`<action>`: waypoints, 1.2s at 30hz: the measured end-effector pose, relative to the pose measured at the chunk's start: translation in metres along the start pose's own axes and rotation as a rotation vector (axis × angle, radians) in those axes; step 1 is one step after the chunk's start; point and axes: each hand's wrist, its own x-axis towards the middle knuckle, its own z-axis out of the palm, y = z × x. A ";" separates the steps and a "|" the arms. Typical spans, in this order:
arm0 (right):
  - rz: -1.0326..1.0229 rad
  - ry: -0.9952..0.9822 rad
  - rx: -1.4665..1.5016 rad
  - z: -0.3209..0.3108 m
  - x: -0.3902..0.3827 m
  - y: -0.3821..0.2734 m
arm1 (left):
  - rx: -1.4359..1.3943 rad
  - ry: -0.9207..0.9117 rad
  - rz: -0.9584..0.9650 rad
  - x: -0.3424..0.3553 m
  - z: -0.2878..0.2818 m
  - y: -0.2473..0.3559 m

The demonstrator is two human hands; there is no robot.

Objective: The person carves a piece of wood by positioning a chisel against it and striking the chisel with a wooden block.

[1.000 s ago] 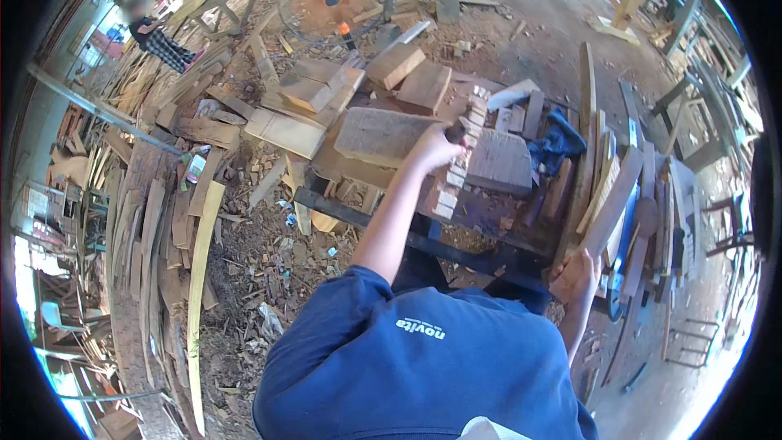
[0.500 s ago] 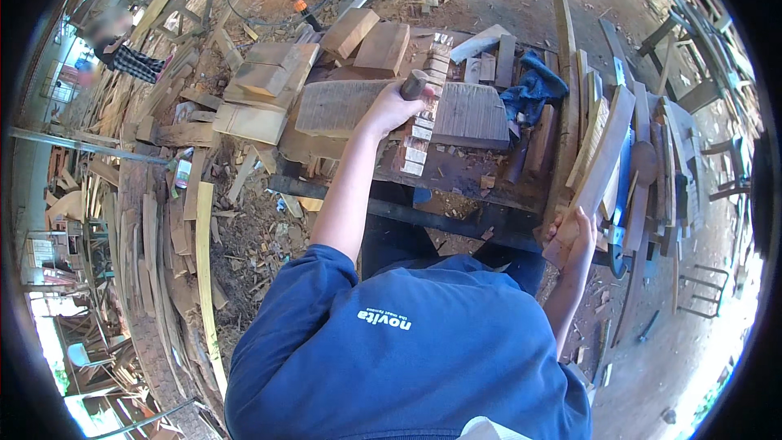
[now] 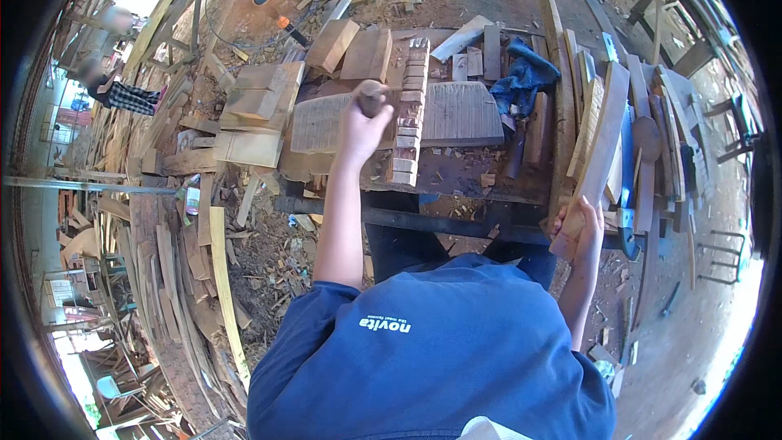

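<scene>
My left hand [image 3: 361, 126] is closed around a stout round wooden handle [image 3: 372, 99], seen from its top end. Whatever lies below the grip is hidden. Just right of that hand lies a narrow wooden piece [image 3: 410, 106] with a row of cuts across its top. It rests crosswise over a thick grey-brown plank [image 3: 464, 114] on the low workbench [image 3: 489, 185]. My right hand [image 3: 580, 228] grips the lower end of a long wooden club [image 3: 605, 130]. The club slants up and away, on the right side of the bench.
Stacked wood blocks [image 3: 265, 98] sit at the left of the bench. A blue cloth [image 3: 525, 73] lies toward its right. Beside the club are upright boards [image 3: 574, 98] and a blue-bladed saw [image 3: 626, 171]. Long timber strips [image 3: 224, 285] line the left; a person [image 3: 122, 94] is far left.
My left hand, with the wooden handle, has moved left off the notched piece. My right hand still holds the club at much the same slant. The whole view has shifted slightly.
</scene>
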 end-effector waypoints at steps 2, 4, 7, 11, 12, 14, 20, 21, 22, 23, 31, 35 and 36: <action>0.000 0.006 -0.006 0.000 0.000 0.000 | -0.054 0.124 0.116 0.002 -0.010 0.012; -0.017 -0.017 -0.006 0.001 -0.001 -0.001 | -0.078 0.217 -0.061 -0.004 -0.025 0.029; -0.037 -0.036 -0.034 0.003 -0.002 -0.002 | 0.041 0.182 -0.189 -0.020 -0.036 0.049; -0.053 -0.005 -0.063 0.003 -0.002 -0.002 | 0.155 0.108 -0.270 -0.045 -0.017 0.044; -0.054 0.000 -0.059 0.003 -0.002 -0.002 | 0.186 0.091 -0.305 -0.049 -0.008 0.039; -0.048 -0.005 -0.055 0.002 -0.001 -0.001 | 0.423 0.041 -0.326 -0.051 0.007 0.027; -0.052 -0.027 -0.012 -0.001 0.003 0.003 | 0.513 -0.082 -0.158 -0.056 0.020 -0.001; -0.045 -0.020 -0.020 -0.001 0.003 0.003 | 0.486 -0.081 -0.164 -0.056 0.020 -0.004; -0.038 -0.015 -0.029 -0.001 0.002 0.003 | 0.445 -0.078 -0.161 -0.054 0.019 -0.005; -0.049 0.003 -0.038 -0.002 0.002 0.003 | 0.454 -0.097 -0.195 -0.052 0.017 -0.005; -0.045 -0.014 -0.005 0.000 0.000 0.002 | 1.007 -0.093 -0.130 -0.034 0.001 0.035; -0.051 -0.043 -0.012 0.000 0.001 0.002 | 1.101 -0.053 0.023 -0.034 0.002 0.048; -0.050 -0.019 -0.041 0.000 0.001 0.002 | 1.092 -0.053 0.029 -0.033 0.001 0.048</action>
